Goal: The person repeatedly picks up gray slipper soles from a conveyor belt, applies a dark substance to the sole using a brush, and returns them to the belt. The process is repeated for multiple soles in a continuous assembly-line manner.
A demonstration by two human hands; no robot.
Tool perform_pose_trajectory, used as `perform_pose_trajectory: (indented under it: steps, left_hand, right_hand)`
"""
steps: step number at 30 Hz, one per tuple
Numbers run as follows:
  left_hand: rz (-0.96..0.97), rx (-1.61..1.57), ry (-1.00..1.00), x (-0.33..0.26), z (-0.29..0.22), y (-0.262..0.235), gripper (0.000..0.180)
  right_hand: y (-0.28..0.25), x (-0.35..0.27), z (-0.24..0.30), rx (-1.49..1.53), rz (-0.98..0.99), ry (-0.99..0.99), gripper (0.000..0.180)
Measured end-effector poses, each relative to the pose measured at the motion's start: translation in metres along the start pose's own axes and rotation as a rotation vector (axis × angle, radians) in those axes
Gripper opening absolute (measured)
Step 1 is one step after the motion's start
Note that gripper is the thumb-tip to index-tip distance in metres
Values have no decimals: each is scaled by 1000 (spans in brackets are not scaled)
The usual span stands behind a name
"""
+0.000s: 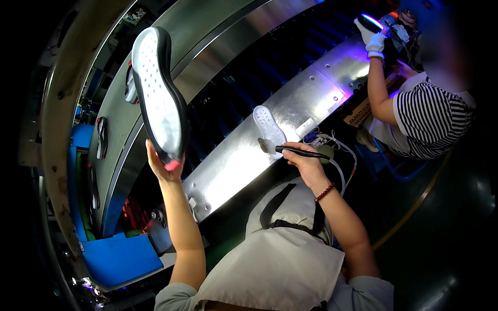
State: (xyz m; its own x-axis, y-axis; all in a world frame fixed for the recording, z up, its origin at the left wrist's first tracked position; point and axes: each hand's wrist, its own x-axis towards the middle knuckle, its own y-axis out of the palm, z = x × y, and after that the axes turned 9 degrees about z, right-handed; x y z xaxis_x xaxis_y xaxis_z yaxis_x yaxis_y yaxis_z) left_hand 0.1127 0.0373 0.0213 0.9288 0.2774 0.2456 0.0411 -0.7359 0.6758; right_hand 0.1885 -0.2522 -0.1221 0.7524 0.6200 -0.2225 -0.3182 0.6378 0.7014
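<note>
My left hand (pixel 165 163) is raised at the left, closed round the lower end of a shoe sole (pixel 158 98). The sole stands nearly upright, its white, dotted inner face showing inside a black rim, with a pinkish-red patch at the bottom end. In my right hand (pixel 307 165) is a black-handled brush (pixel 301 152), gripped by the handle, its flat greyish head pointing left. Just behind that head, a white perforated sole piece (pixel 267 124) lies on the metal bench (pixel 223 176); whether the brush touches it I cannot tell.
Beyond the raised sole runs a curved conveyor belt (pixel 116 122) carrying other dark soles (pixel 101 137). A blue box (pixel 122 259) stands at the lower left. At the upper right a co-worker in a striped top (pixel 430 116) holds a sole (pixel 367 32) under bluish light. White tubes (pixel 342 171) hang by the bench.
</note>
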Motion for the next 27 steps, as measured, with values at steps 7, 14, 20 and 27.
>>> perform_pose_trajectory:
  steps: [7,14,20,27]
  left_hand:
    - [-78,160,-26,-125,1,-20,51]
    - [96,-427,-182,-162,32,-1,96]
    - [-293,-222,3,-155,56,-25,84]
    - [-330,-241,-6,-133,69,23,97]
  right_hand:
    - [10,-7,14,-70,-12,-30,19]
    - [40,-10,32,-51,125,-11,18]
    - [91,-12,45,-147,407,67,18]
    - [162,10,37,-422,647,139,18]
